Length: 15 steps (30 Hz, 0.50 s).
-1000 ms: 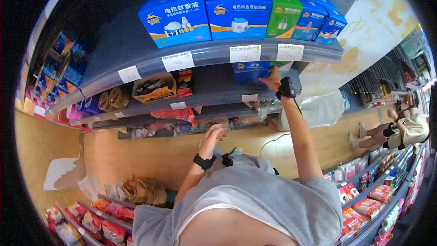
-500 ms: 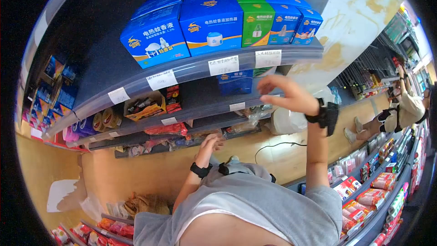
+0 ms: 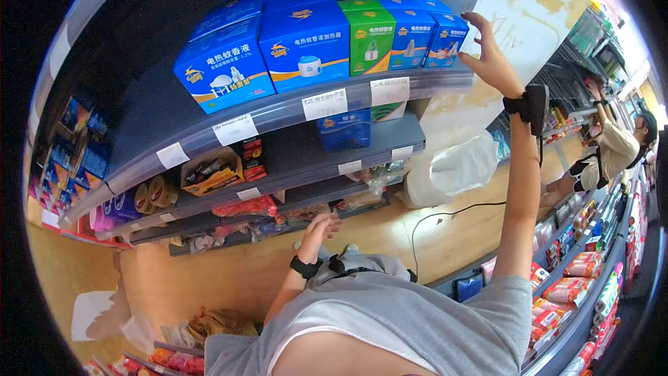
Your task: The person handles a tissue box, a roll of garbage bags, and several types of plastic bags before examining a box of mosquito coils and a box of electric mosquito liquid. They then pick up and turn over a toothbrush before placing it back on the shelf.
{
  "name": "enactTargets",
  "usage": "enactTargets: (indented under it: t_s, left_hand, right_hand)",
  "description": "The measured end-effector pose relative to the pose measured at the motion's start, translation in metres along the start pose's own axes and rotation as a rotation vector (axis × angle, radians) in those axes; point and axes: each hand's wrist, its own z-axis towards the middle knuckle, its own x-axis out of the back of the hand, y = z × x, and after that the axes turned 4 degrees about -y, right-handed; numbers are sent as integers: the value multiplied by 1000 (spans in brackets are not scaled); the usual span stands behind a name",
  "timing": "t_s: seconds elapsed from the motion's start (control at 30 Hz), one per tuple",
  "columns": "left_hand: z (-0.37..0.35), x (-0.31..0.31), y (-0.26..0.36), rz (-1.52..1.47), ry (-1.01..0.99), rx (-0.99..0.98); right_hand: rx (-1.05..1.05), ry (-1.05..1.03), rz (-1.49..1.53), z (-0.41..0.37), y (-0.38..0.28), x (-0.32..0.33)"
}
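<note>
Indoors, blue boxes (image 3: 304, 43) on shelf (image 3: 280, 108), stained wall (image 3: 529, 14), tan floor (image 3: 223, 264)

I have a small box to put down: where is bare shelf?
The second shelf has bare room between the red-and-black packets and its blue box. The top shelf looks bare, though dark, left of the big blue boxes. Its right end is crowded, with the right hand at the end box.

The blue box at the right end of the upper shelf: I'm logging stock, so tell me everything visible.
The blue box looks like cardboard, with a gold logo, white lettering and orange printing low down. It stands upright toward the front of the shelf, beside another blue box. The right hand is at its right side; contact is unclear.
</note>
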Motion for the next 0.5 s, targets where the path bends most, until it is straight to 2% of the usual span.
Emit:
enactTargets:
  t_s: [0.2,0.4,0.5]
  left_hand:
    - [-3,-5,0,41,8,43]
    - [2,-8,-6,23,-51,44]
    - [2,-11,-3,42,-42,32]
  right_hand:
    - [-107,-14,298,-2,12,-3]
    - [-94,-70,474,8,27,-12]
    - [-87,27,460,7,28,-11]
